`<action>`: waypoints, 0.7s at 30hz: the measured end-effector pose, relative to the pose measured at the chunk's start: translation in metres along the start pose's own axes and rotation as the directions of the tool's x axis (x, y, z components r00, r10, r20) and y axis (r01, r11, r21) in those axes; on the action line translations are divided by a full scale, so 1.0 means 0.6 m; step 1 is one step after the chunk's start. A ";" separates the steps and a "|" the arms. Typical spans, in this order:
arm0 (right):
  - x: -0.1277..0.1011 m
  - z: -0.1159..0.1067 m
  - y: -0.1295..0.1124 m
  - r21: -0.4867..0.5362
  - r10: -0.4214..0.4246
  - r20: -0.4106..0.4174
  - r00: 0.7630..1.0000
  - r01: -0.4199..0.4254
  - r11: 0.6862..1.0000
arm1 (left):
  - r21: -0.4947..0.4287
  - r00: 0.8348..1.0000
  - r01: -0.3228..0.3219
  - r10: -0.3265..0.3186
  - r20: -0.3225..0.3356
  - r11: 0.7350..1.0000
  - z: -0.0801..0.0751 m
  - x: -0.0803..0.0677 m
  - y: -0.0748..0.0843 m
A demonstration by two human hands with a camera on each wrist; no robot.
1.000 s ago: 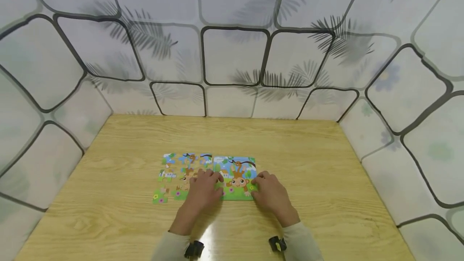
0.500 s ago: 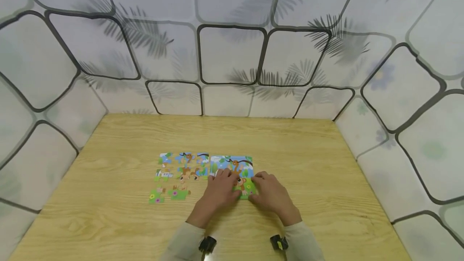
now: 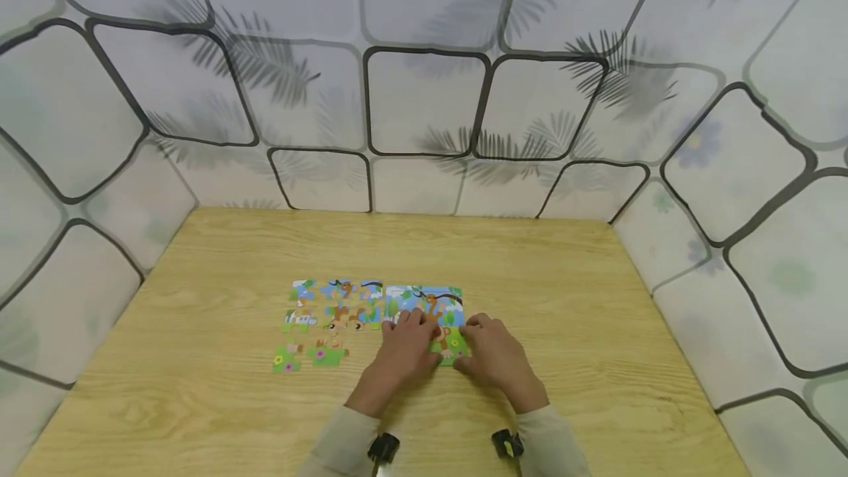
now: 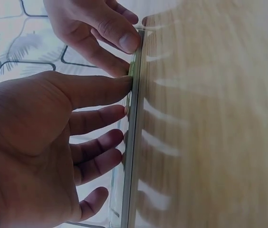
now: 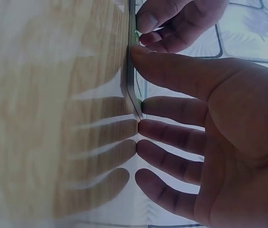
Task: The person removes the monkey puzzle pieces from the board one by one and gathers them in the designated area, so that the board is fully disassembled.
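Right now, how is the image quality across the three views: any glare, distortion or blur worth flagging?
Head view: sharp, wide-angle bending of the walls, a glare patch on the table near the sleeves. Left wrist view: left hand fills the frame, the wood soft with finger reflections. Right wrist view: right hand likewise close, the tabletop blurred and glossy.

Leaf-patterned white walls [image 3: 424, 94] enclose a light wooden table [image 3: 596, 300].

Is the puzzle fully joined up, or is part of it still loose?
Partly joined. The right block is assembled under both hands; the left pieces lie apart, with table showing between them.
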State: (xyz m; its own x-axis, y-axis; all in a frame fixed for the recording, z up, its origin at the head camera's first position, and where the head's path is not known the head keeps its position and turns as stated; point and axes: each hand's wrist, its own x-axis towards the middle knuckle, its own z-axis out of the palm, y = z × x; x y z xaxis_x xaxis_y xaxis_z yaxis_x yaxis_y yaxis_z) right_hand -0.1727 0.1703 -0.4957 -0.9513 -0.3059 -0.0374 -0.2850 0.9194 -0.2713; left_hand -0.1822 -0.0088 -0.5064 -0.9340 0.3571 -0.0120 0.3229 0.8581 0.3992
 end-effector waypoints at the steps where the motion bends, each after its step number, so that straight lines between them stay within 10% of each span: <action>1: -0.001 -0.001 0.000 0.001 0.004 0.001 1.000 -0.004 1.000 | -0.009 1.000 0.001 -0.001 0.002 1.000 -0.001 0.001 0.001; 21: -0.005 0.003 0.001 -0.015 0.004 -0.012 1.000 -0.004 1.000 | -0.229 0.997 -0.029 0.013 -0.072 0.973 0.000 0.004 0.007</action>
State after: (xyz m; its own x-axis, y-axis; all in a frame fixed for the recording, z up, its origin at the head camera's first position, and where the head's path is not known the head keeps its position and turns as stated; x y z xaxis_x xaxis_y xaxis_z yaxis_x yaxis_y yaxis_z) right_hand -0.1699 0.1716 -0.4974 -0.9538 -0.2992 -0.0272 -0.2825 0.9242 -0.2571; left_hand -0.1832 -0.0040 -0.5049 -0.9383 0.3408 0.0590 0.3064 0.7397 0.5991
